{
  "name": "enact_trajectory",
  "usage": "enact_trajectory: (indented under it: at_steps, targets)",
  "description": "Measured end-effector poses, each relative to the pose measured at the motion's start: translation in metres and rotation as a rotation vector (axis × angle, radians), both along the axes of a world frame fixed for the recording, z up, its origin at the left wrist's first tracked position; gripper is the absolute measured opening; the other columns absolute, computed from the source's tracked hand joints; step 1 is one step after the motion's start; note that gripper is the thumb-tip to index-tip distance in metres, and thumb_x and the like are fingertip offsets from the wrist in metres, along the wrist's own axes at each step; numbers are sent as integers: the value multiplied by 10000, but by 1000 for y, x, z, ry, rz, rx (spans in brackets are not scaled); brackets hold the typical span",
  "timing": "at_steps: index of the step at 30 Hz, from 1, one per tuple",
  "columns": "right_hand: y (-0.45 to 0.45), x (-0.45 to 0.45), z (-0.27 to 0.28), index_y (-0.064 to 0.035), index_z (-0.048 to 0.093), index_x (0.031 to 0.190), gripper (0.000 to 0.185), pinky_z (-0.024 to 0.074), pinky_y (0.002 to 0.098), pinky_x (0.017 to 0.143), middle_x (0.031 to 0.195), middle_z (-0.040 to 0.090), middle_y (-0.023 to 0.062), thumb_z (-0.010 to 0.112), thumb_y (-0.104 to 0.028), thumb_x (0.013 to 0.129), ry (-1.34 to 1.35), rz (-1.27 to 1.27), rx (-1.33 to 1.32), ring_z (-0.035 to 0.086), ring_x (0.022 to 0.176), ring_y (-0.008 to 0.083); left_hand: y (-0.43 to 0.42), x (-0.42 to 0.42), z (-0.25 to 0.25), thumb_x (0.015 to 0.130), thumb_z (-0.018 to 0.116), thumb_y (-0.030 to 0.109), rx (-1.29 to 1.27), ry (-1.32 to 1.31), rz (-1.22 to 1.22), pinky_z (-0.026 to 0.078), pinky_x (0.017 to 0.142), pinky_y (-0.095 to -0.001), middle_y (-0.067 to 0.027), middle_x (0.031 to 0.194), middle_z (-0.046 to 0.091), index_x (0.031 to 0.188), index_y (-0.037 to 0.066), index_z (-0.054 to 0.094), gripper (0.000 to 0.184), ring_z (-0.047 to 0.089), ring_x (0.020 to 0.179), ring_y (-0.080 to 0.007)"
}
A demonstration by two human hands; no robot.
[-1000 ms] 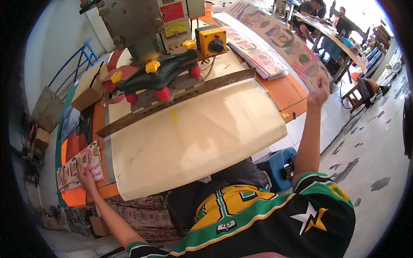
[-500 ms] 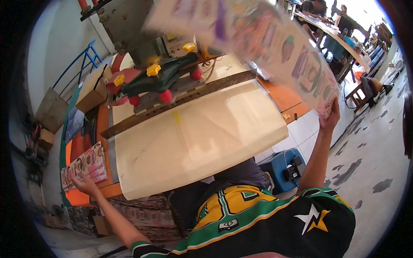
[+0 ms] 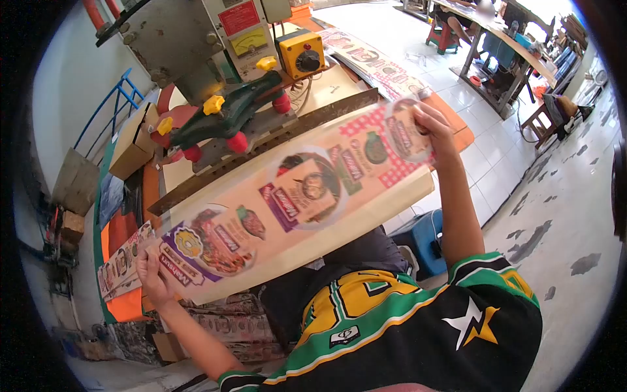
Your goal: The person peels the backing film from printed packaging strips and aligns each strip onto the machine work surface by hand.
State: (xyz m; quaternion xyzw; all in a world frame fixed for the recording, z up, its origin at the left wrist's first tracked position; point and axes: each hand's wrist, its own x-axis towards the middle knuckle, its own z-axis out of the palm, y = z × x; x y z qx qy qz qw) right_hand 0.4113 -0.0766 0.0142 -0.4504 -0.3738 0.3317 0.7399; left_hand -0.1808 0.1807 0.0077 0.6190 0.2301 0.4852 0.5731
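A long printed banner sheet [image 3: 304, 189] with pictures of food dishes is stretched slantwise across the middle of the view. At its lower left end, my left hand [image 3: 155, 281] is closed on the edge. My right hand [image 3: 436, 134] grips the upper right end, fingers folded over a round printed picture. Under the banner lies a cream-coloured sheet [image 3: 411, 186] on the work surface, mostly covered. Close to my left hand, a pile of similar printed sheets [image 3: 124, 261] rests at the table's left end.
Beyond the banner stands a machine with a long metal bar [image 3: 346, 104], a green bracket [image 3: 228, 114] and a yellow control box [image 3: 300, 55]. More printed sheets [image 3: 372, 62] lie at the back. A blue box [image 3: 418, 245] is below right; a person sits at a far table [image 3: 522, 49].
My right hand has come down and inward with the banner, which was raised and blurred. My left hand has moved from the left pile to the banner's other end.
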Motion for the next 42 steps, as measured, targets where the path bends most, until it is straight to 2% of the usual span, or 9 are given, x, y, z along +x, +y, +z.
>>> enact_trajectory:
  at_steps: [3, 5, 9, 10, 13, 16, 23, 31, 42]
  targets:
    - [21, -11, -3, 27, 582, 1295, 428, 557, 259, 808, 1112, 677, 95, 610, -221, 948, 64, 34, -49, 679, 922, 126, 6, 11, 7, 988, 558, 138, -115, 6, 69, 534, 917, -308, -141, 1161, 664, 1252, -49, 535, 325, 672, 1028, -189]
    - [25, -25, 9, 27, 552, 1359, 489, 539, 252, 819, 1140, 680, 89, 620, -181, 922, 24, -17, -201, 663, 959, 110, 6, 18, 8, 995, 545, 167, -127, 19, 79, 534, 937, -334, -155, 1209, 645, 1289, -43, 530, 361, 668, 1062, -216]
    - [38, -13, -3, 31, 552, 1361, 515, 536, 254, 863, 1148, 682, 88, 642, -131, 880, 70, 193, -212, 667, 986, 113, 20, 9, -8, 1010, 498, 201, -210, 40, 94, 534, 968, -364, -178, 1259, 619, 1323, -36, 533, 394, 659, 1113, -252]
    - [43, -17, -5, 34, 556, 1361, 514, 528, 257, 887, 1158, 680, 95, 603, -136, 877, 67, 160, -211, 664, 993, 114, 20, 8, -13, 1021, 488, 198, -261, 50, 197, 544, 958, -375, -175, 1223, 639, 1296, -35, 547, 365, 670, 1094, -259]
    - [51, -19, -2, 31, 565, 1349, 504, 523, 255, 900, 1173, 677, 117, 545, -160, 884, -75, 260, -155, 661, 1007, 121, 18, 13, -19, 1031, 503, 235, -341, -15, 63, 570, 896, -381, -184, 1135, 673, 1201, -9, 557, 302, 695, 1013, -270]
    - [58, -19, -3, 25, 584, 1312, 464, 521, 252, 903, 1173, 676, 131, 526, -165, 892, -130, 340, -89, 663, 1009, 129, 13, 18, -18, 1046, 487, 248, -353, -26, 80, 567, 903, -397, -193, 1142, 674, 1212, -1, 556, 307, 696, 1009, -277]
    - [59, -14, -12, -14, 630, 1185, 299, 535, 249, 857, 1094, 680, 90, 604, -196, 950, -39, 347, -134, 667, 985, 124, 30, 7, -39, 1056, 484, 278, -313, -35, 106, 568, 894, -405, -192, 1131, 678, 1186, 4, 563, 313, 698, 994, -266]
    - [55, -12, -17, -50, 677, 1102, 268, 527, 235, 824, 1019, 677, 30, 601, -285, 996, -111, 294, -133, 649, 906, 83, 31, 13, -50, 1043, 529, 325, -229, 7, 189, 565, 869, -340, -124, 1044, 673, 1117, 14, 588, 325, 681, 975, -203]
    - [54, -8, -32, -44, 658, 1144, 297, 519, 239, 871, 1045, 685, 52, 601, -296, 998, -78, 265, -172, 649, 968, 99, 29, 29, -53, 1048, 522, 301, -446, -285, 175, 495, 1023, -435, -145, 1222, 647, 1227, 21, 576, 336, 622, 1137, -258]
